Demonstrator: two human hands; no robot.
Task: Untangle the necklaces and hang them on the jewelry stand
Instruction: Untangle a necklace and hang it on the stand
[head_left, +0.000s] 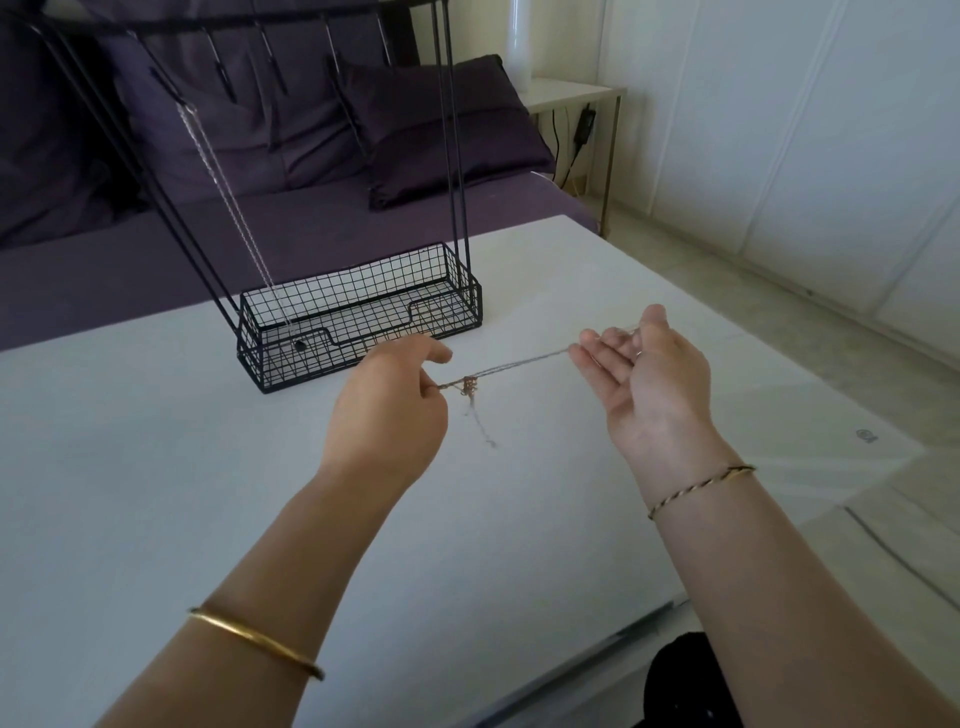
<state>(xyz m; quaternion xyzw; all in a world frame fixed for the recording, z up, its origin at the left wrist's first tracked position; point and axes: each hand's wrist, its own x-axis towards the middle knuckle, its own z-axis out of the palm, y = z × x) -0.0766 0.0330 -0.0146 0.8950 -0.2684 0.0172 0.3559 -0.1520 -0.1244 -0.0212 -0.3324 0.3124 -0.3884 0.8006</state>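
A thin tangled necklace chain (519, 364) is stretched between my hands above the white table (156, 467). My left hand (389, 410) pinches one end, right beside a small knot (469, 387) from which a loose strand hangs down. My right hand (649, 374) is palm up; the chain runs over its fingers and is held under the thumb. The black wire jewelry stand (358, 312) stands behind my left hand, with hooks on its top bar. One silver necklace (228, 208) hangs from a hook on its left, reaching into the basket base.
A purple sofa with cushions (441, 130) sits behind the table. A white side table (571, 93) with a cable stands at the back right. The table's right edge drops to a pale floor (779, 260). Bracelets are on both wrists.
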